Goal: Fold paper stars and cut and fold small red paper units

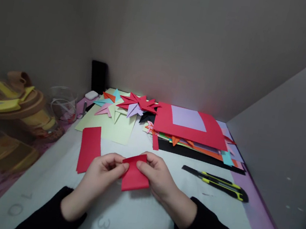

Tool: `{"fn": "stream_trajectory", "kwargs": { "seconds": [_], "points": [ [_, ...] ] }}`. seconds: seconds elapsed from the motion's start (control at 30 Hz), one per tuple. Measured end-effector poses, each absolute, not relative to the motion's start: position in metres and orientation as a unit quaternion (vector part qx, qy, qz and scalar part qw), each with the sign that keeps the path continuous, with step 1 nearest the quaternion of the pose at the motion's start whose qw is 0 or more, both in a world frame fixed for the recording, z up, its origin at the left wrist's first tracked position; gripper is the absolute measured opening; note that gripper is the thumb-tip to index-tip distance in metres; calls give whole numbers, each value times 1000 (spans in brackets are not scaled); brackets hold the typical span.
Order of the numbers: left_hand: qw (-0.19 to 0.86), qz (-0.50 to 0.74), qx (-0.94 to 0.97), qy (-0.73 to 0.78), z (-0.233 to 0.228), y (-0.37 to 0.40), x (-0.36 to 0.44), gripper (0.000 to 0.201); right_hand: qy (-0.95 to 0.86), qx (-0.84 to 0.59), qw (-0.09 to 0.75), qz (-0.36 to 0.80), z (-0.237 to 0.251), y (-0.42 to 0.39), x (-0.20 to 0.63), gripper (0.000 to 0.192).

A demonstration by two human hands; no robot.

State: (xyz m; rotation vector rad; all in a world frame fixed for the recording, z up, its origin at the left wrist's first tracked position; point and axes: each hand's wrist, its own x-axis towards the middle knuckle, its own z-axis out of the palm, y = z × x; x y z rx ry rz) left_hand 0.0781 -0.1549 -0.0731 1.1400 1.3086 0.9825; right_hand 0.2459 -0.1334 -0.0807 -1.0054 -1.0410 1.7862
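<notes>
Between my two hands is a folded piece of red paper, lifted a little above the white mat. My left hand pinches its left edge between thumb and fingers. On the other side, my right hand grips the upper right part, thumb on top and fingers behind. The paper's underside is hidden. Just left of my left hand lies a small stack of red paper strips. To the right of my right hand rests a black and yellow utility knife, its blade end pointing left.
Folded paper stars in several colours lie on a pale green sheet at the back. A pile of coloured paper stands behind my right hand. At left are a lidded jar, a clear cup and a phone.
</notes>
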Motion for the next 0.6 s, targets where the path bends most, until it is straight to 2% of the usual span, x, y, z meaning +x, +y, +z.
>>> {"fn": "stream_trajectory", "kwargs": {
  "seconds": [0.3, 0.5, 0.6],
  "points": [
    [592, 459, 404, 525, -71, -158, 83, 13, -432, -422, 460, 651, -78, -138, 246, 10],
    [601, 495, 365, 509, -70, -159, 83, 5, -455, -370, 493, 642, -87, -140, 251, 7],
    [602, 493, 374, 505, -70, -161, 82, 6, -497, -336, 496, 627, -96, -140, 259, 13]
  ]
}}
